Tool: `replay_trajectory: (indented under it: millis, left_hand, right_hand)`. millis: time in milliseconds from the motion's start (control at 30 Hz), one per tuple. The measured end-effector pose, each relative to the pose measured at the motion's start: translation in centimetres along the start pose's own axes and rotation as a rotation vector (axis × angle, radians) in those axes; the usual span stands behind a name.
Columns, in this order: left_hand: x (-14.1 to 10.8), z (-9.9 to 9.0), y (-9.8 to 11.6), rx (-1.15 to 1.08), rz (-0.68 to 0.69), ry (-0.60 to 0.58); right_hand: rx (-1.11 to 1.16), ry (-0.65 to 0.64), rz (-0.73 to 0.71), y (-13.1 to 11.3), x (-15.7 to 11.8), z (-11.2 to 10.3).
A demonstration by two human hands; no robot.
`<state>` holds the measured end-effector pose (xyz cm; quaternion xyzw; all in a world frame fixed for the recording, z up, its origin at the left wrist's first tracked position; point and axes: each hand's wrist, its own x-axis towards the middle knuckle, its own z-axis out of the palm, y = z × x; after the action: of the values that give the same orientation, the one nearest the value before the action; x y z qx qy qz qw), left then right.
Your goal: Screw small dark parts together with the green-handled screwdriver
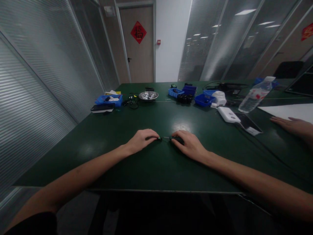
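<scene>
Room lined with blinds. Smooth green table under the metal bowl; door beyond. Nearer than the bowl: right hand curls round a screwdriver, likely light, stiff, best held by its handle. Left hand pinches a small dark part, perhaps fragile; edge grip.

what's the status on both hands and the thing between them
left hand on small dark part; right hand on dark-handled screwdriver, shaft toward part; nothing between
</scene>
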<state>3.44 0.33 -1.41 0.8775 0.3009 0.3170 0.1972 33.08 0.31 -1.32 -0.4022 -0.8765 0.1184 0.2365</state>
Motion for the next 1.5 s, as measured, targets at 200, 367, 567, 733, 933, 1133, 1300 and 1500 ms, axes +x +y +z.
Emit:
replay_trajectory:
  millis: [200, 367, 567, 733, 933, 1133, 1300, 1500]
  left_hand:
    - [-0.10, 0.19, 0.21, 0.016, -0.067, 0.008]
    - [-0.16, 0.11, 0.03, 0.071, -0.114, 0.002]
    - [-0.18, 0.15, 0.00, 0.108, -0.083, -0.018]
    - [-0.17, 0.19, 0.08, 0.109, -0.069, -0.026]
    - [-0.17, 0.16, 0.20, 0.116, -0.060, -0.034]
    - [-0.18, 0.13, 0.24, 0.115, -0.055, -0.043]
    - [-0.16, 0.13, 0.29, 0.114, -0.056, -0.038]
    - [-0.07, -0.04, 0.47, 0.082, -0.043, -0.061]
  right_hand:
    - [0.024, 0.018, -0.032, 0.21, 0.00, 0.04]
    - [0.032, 0.003, -0.049, 0.03, 0.02, -0.18]
    - [0.026, 0.008, -0.047, -0.41, -0.06, -0.41]
    - [0.014, 0.033, -0.057, -0.26, -0.07, -0.23]
    - [0.016, 0.045, -0.064, -0.18, -0.06, -0.16]
    - [0.028, 0.062, -0.078, -0.41, -0.09, -0.30]
    - [0.010, 0.036, -0.091, -0.51, -0.14, -0.27]
    - [0.005, 0.014, -0.111, -0.54, -0.07, -0.26]
